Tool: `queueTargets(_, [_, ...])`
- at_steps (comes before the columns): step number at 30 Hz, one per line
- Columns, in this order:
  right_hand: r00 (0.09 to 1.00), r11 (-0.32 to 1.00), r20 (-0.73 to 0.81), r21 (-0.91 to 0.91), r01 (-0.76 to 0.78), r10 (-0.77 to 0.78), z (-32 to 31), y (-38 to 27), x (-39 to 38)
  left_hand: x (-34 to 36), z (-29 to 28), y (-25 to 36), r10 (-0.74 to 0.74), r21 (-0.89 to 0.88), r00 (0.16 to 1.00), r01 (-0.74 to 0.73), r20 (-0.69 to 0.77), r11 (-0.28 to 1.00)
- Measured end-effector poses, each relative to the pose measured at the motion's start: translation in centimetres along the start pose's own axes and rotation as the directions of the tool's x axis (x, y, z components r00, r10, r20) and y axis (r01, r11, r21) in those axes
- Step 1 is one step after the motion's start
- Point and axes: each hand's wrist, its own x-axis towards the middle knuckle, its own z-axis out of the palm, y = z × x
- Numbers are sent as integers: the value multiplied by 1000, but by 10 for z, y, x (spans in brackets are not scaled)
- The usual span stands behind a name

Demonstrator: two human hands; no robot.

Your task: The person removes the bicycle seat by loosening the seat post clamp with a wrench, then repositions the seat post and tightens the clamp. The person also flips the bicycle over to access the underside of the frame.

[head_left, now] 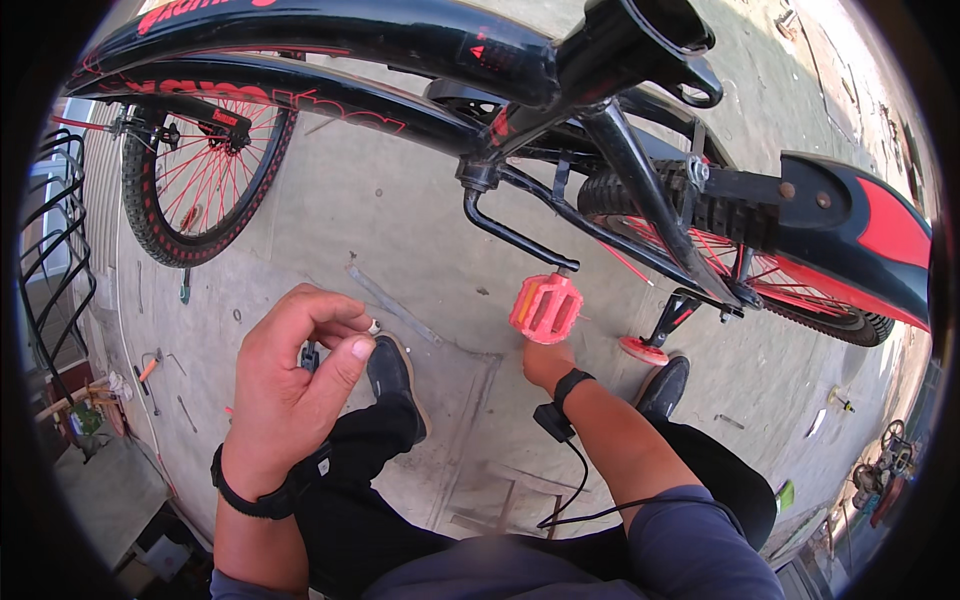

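My left hand (295,375) is raised at left of centre, its fingers curled toward the thumb. A small pale and dark piece (374,326) shows at the fingertips, too small to name. Below the red bicycle pedal (547,308) is my right hand (548,365), its fingers hidden behind the pedal, so its grip does not show. The pedal sits at the end of a black crank arm (515,238). That crank belongs to a black and red bicycle (390,125), which has no seat in the frame's seat tube (625,50).
The front wheel (205,185) is at far left, the rear wheel (640,195) at right under a black and red mudguard (880,225). A red-ended kickstand (645,350) reaches the concrete floor. A hammer (149,368) and small tools lie at left. A black wire basket (60,240) borders the view.
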Motion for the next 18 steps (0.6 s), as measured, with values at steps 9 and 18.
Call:
queueTargets(9, [982, 982, -51, -49, -184, 181, -34, 40, -17, -2, -4, -2, -16, 3, 1000, 16, 16, 1000])
queueTargets(18, [948, 948, 34, -56, -313, 315, -1, 58, 1, 0, -4, -4, -19, -8, 1000, 18, -11, 1000])
